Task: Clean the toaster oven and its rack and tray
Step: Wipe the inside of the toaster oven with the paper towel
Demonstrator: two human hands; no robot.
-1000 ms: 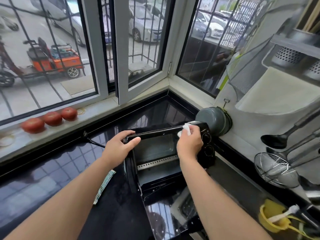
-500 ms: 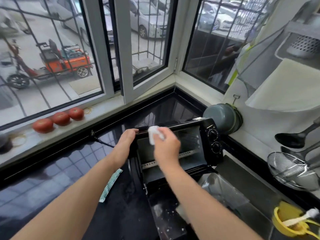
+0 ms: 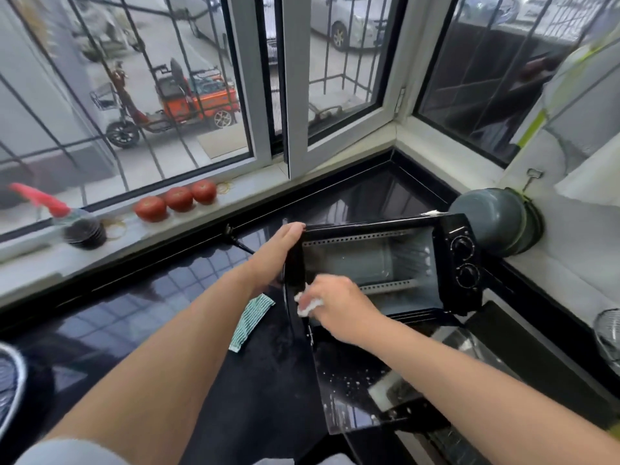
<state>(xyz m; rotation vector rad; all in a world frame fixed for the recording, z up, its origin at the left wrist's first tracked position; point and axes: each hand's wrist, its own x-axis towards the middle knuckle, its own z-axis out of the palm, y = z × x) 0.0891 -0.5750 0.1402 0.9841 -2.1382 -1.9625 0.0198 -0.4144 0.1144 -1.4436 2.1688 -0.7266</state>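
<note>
Right hand (image 3: 335, 305) pinches a crumpled white wipe (image 3: 307, 305) against the boxy black metal toaster oven's (image 3: 385, 266) lower-left front frame, while left hand (image 3: 280, 250) grips its top-left corner.

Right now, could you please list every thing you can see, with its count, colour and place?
toaster oven: one, black, on the countertop corner, door open
oven door: one, dark glass, folded down, white specks on it
countertop: one, glossy black, below the windows
striped cloth: one, green-white, on the countertop left of the oven
tomatoes: three, red, on the windowsill
pot: one, grey-green, hanging right of the oven
white wipe: one, in the right hand
left hand: holds the oven's top-left corner
right hand: wipes the left frame of the oven opening
</note>
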